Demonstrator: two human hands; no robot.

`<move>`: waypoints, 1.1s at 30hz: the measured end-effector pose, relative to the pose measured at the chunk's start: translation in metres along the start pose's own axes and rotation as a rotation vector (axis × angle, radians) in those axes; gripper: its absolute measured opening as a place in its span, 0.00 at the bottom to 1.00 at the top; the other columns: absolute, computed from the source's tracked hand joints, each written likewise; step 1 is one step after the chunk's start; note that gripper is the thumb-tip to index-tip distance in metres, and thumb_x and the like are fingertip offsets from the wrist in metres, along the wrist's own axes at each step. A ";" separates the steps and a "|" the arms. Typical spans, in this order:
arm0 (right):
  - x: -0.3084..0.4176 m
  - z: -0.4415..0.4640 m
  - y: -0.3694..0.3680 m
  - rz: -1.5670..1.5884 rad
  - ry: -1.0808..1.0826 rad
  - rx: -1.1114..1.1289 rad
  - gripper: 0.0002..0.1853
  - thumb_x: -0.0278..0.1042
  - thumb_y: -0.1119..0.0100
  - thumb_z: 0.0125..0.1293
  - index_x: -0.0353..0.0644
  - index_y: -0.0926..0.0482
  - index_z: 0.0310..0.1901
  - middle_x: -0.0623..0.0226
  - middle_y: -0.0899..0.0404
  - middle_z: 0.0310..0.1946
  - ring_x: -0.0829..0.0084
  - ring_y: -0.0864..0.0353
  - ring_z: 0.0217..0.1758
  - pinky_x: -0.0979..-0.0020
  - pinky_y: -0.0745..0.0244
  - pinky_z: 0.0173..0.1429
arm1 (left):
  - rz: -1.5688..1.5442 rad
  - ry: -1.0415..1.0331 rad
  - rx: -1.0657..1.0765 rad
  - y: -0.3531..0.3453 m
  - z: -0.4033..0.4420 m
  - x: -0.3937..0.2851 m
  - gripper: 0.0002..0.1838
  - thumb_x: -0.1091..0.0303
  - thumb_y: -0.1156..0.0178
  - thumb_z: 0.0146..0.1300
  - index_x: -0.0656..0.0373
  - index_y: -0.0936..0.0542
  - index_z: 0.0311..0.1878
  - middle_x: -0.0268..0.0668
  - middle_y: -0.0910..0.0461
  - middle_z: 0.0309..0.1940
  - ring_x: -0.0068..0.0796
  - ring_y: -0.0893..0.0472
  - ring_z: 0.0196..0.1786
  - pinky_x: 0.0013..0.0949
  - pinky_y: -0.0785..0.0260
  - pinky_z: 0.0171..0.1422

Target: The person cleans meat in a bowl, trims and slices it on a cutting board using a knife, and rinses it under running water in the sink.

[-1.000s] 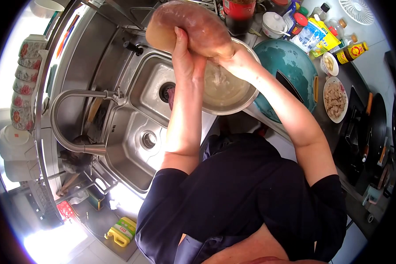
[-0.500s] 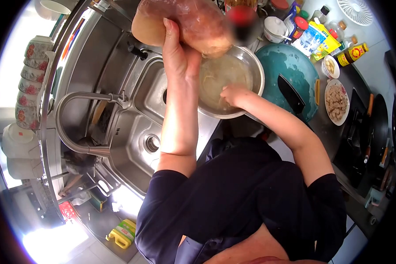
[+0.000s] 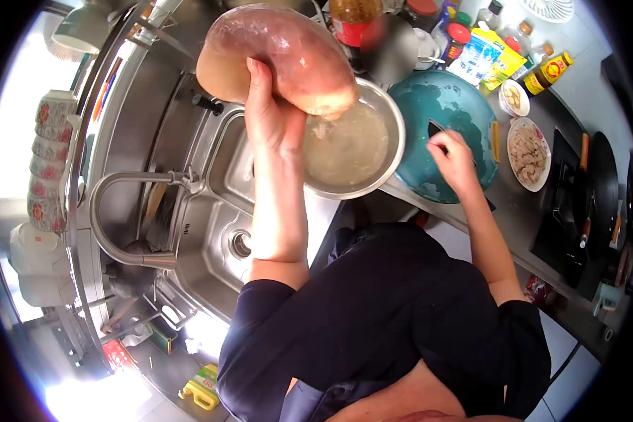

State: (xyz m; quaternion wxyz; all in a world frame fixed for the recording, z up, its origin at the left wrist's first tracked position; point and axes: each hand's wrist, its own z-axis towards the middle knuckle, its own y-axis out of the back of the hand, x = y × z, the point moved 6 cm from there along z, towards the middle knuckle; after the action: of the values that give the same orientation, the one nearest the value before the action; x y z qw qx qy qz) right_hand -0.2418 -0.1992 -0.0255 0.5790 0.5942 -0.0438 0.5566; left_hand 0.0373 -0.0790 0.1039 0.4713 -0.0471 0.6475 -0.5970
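"Take the steel basin (image 3: 401, 141) as our mark. What was largest around it?"

"The double sink (image 3: 205, 232), just to its left. Then the round teal board (image 3: 418, 165), wet in patches, close against its right side."

"And the basin itself?"

"It held cloudy liquid."

"After that?"

"The big glossy lump (image 3: 278, 60), pinkish-brown, held up at the basin's far left edge and hiding part of the rim. I couldn't tell if the two touched."

"Next size down?"

"A plate (image 3: 536, 186) of pale meat pieces (image 3: 527, 151), well to the basin's right, past the board. Then a knife (image 3: 435, 129) on the board, right of the basin and partly covered by a hand."

"Which one?"

"The right hand (image 3: 455, 163), fingers curled in with little space between them. Whether they touched the knife, I couldn't tell."

"And the other?"

"The left hand (image 3: 274, 126), by the basin's left edge, gripped the lump from beneath, thumb up along its near side. The remaining fingers were hidden behind it."

"Anything smaller?"

"A little white bowl (image 3: 516, 111) with pale bits inside, beyond the board to the basin's right."
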 end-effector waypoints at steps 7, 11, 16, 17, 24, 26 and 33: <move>-0.102 -0.103 0.053 -0.481 -0.362 0.205 0.19 0.33 0.31 0.52 0.44 0.28 0.45 0.61 0.29 0.46 0.56 0.27 0.53 0.58 0.29 0.52 | 0.305 0.091 0.154 -0.065 -0.006 0.050 0.36 0.68 0.28 0.56 0.63 0.34 0.66 0.42 0.27 0.59 0.37 0.26 0.61 0.43 0.35 0.70; -0.120 -0.119 0.051 -0.348 -0.524 0.128 0.14 0.28 0.39 0.53 0.41 0.32 0.41 0.55 0.22 0.41 0.47 0.23 0.44 0.52 0.28 0.48 | 0.653 0.190 0.263 -0.104 -0.011 0.122 0.26 0.71 0.24 0.48 0.65 0.21 0.51 0.37 0.18 0.42 0.25 0.20 0.45 0.28 0.26 0.53; -0.134 -0.185 0.103 0.236 -0.606 -0.116 0.13 0.29 0.43 0.60 0.36 0.28 0.46 0.62 0.23 0.30 0.71 0.24 0.34 0.70 0.28 0.40 | 0.792 0.439 0.561 -0.096 -0.019 0.234 0.26 0.69 0.25 0.50 0.61 0.21 0.53 0.34 0.18 0.47 0.24 0.21 0.50 0.31 0.29 0.58; -0.132 -0.200 0.118 0.263 -0.645 -0.150 0.12 0.30 0.43 0.62 0.36 0.27 0.46 0.65 0.24 0.30 0.75 0.25 0.33 0.72 0.30 0.39 | 0.870 0.487 0.611 -0.094 -0.024 0.251 0.25 0.68 0.25 0.51 0.61 0.21 0.53 0.34 0.18 0.46 0.24 0.22 0.49 0.31 0.29 0.57; -0.124 -0.208 0.150 0.369 -0.728 -0.180 0.13 0.35 0.44 0.68 0.34 0.25 0.47 0.70 0.25 0.26 0.81 0.28 0.31 0.75 0.30 0.37 | 1.668 0.861 0.900 -0.014 -0.039 0.390 0.31 0.51 0.25 0.43 0.64 0.18 0.46 0.45 0.17 0.42 0.40 0.18 0.49 0.35 0.29 0.55; -0.123 -0.201 0.148 0.360 -0.733 -0.158 0.13 0.36 0.44 0.69 0.34 0.25 0.47 0.68 0.25 0.25 0.80 0.27 0.30 0.74 0.30 0.37 | 1.614 0.899 0.872 -0.011 -0.043 0.385 0.33 0.49 0.25 0.44 0.64 0.20 0.49 0.45 0.18 0.43 0.38 0.20 0.49 0.34 0.30 0.56; -0.121 -0.169 0.144 0.382 -0.630 -0.017 0.12 0.34 0.46 0.70 0.34 0.26 0.47 0.66 0.26 0.25 0.78 0.27 0.29 0.73 0.30 0.37 | 2.246 0.234 0.975 0.020 -0.048 0.289 0.26 0.56 0.34 0.54 0.58 0.21 0.55 0.46 0.19 0.49 0.43 0.23 0.57 0.49 0.42 0.70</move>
State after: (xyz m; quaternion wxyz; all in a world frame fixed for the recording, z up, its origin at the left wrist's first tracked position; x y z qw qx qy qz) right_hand -0.4914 -0.1932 -0.0684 0.4276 0.7126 -0.3351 0.4439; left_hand -0.1438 -0.2188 -0.0801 0.6310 0.7710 0.0762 -0.0403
